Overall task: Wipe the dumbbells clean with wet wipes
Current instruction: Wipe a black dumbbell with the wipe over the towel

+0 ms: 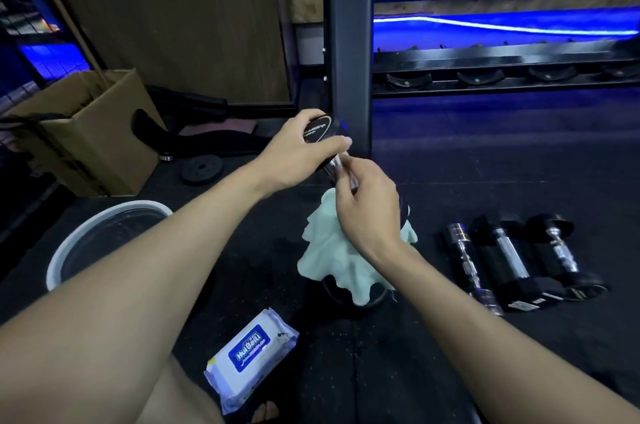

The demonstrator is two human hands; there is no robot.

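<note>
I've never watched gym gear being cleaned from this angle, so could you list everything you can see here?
Held dumbbell: one, black ends with chrome bar, stood on end at centre.
Cloth: one, pale green, draped over the held dumbbell's lower part.
Floor dumbbells: three, black and chrome, lying on the mat to the right.
Wet wipes pack: one, white with blue label, on the floor near the bottom.
Basin: one, white rim, on the left.
Cardboard box: one, brown, far left.
Weight plate: one, black, beside the box.
Rack: one, black, behind.
Left hand: grips the top end.
Right hand: pinches the cloth at the bar.
</note>
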